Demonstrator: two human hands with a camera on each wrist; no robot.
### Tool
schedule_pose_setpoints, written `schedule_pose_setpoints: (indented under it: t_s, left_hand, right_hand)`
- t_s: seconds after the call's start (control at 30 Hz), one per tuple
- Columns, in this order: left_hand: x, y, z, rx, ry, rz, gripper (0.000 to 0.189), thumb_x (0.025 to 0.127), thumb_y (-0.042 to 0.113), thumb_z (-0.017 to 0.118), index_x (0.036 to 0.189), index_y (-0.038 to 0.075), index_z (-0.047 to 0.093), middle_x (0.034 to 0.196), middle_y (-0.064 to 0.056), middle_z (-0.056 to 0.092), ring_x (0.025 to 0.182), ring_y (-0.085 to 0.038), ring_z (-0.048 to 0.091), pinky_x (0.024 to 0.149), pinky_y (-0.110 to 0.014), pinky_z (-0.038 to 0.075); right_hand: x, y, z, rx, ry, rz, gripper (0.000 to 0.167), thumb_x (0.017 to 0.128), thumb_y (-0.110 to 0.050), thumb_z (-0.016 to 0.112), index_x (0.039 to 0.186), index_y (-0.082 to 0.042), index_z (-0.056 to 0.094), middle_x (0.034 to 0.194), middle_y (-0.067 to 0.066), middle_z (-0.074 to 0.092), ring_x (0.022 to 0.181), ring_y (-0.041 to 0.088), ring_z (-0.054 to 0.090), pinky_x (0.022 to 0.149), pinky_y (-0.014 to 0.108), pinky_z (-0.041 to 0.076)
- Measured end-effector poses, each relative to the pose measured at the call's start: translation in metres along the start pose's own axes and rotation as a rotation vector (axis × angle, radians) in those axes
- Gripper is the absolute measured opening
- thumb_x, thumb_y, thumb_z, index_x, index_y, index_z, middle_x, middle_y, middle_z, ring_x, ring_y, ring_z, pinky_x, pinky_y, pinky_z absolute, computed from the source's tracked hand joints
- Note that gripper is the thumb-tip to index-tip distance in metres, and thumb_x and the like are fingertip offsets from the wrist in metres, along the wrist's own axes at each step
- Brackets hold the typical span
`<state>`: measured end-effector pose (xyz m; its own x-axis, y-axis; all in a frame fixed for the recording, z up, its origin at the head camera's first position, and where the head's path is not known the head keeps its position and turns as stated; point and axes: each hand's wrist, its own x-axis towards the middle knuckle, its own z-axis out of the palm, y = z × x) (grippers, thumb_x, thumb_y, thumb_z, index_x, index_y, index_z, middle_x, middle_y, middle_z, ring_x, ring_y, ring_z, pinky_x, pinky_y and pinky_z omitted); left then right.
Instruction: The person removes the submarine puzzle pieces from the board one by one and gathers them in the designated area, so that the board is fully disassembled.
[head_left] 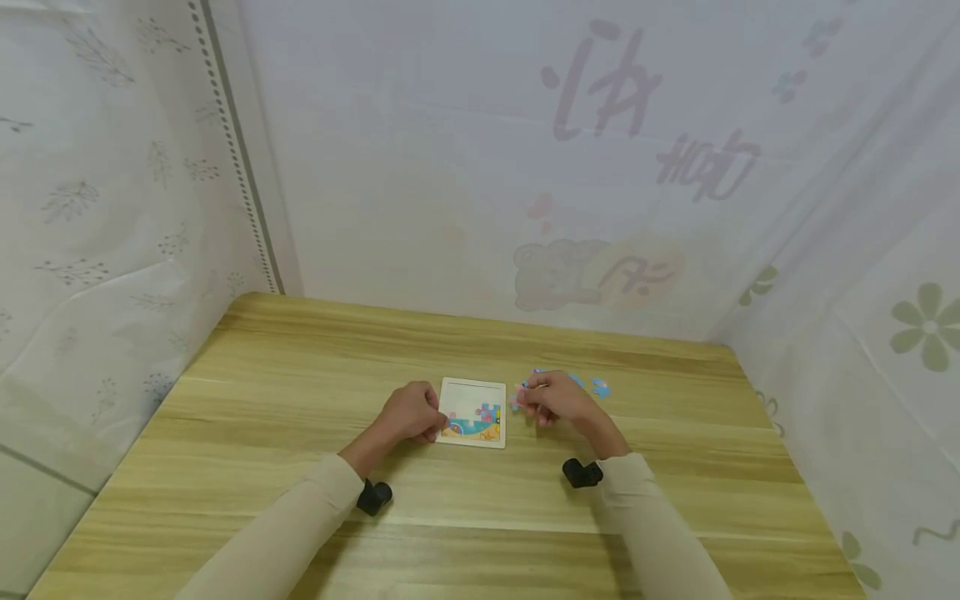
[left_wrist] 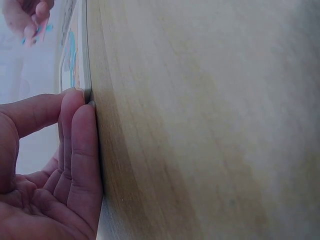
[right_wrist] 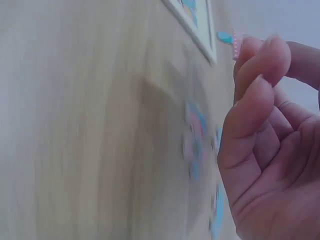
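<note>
A small square jigsaw tray (head_left: 465,400) with a pale rim lies on the table. Joined pieces (head_left: 474,428) in blue, yellow and pink fill its lower part and reach up its right side. My left hand (head_left: 410,411) grips the tray's lower left edge, the thumb and fingertips meeting at the rim in the left wrist view. To the right of the tray, my right hand (head_left: 558,398) pinches a pink and blue jigsaw piece (right_wrist: 236,44) between thumb and fingertips, raised above the tabletop. Its fingers partly hide that piece.
Several loose jigsaw pieces (head_left: 601,387) lie beyond and to the right of my right hand, partly covered by it. The wooden table (head_left: 480,533) meets patterned cloth hangings (head_left: 420,167) at the back and sides. A black camera mount (head_left: 375,497) sits at each wrist.
</note>
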<state>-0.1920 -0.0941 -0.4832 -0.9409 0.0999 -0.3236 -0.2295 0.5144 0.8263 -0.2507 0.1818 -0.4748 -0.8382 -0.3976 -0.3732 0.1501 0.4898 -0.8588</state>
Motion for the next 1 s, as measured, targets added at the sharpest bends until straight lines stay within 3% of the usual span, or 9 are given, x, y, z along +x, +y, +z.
schedule_pose_setpoints:
  t_s: [0.23,0.43,0.73,1.0]
  left_hand:
    - [0.001,0.000,0.000,-0.004,-0.004,-0.004,0.020,0.078,0.003,0.074,0.081,0.002,0.054,0.060,-0.009,0.064,0.050,-0.018,0.065,0.050,-0.029,0.057]
    - [0.002,-0.001,0.001,-0.007,-0.002,-0.003,0.020,0.078,0.003,0.074,0.080,0.002,0.054,0.060,-0.009,0.064,0.049,-0.017,0.065,0.050,-0.029,0.057]
    - [0.002,-0.002,0.000,-0.015,-0.002,0.005,0.020,0.078,0.002,0.073,0.080,0.002,0.054,0.059,-0.009,0.064,0.049,-0.017,0.065,0.050,-0.029,0.057]
    - [0.001,-0.002,0.000,-0.023,-0.008,0.012,0.019,0.078,0.001,0.071,0.080,0.001,0.053,0.059,-0.010,0.064,0.049,-0.018,0.064,0.050,-0.029,0.057]
  right_hand:
    - [-0.013,0.019,-0.039,-0.009,0.066,0.041,0.019,0.093,-0.022,0.066,0.087,-0.003,0.067,0.068,0.004,0.062,0.045,0.008,0.050,0.047,0.023,0.044]
    - [-0.026,0.031,-0.058,-0.075,0.098,0.086,0.020,0.094,-0.019,0.064,0.087,-0.001,0.067,0.066,0.003,0.061,0.045,0.008,0.050,0.046,0.021,0.041]
    - [-0.034,0.035,-0.068,-0.133,0.060,0.147,0.019,0.093,-0.020,0.064,0.088,-0.002,0.069,0.065,0.002,0.061,0.047,0.009,0.050,0.047,0.022,0.041]
    - [-0.029,0.036,-0.064,-0.172,0.101,0.158,0.017,0.093,-0.018,0.065,0.093,-0.001,0.066,0.066,0.005,0.062,0.047,0.011,0.052,0.046,0.023,0.043]
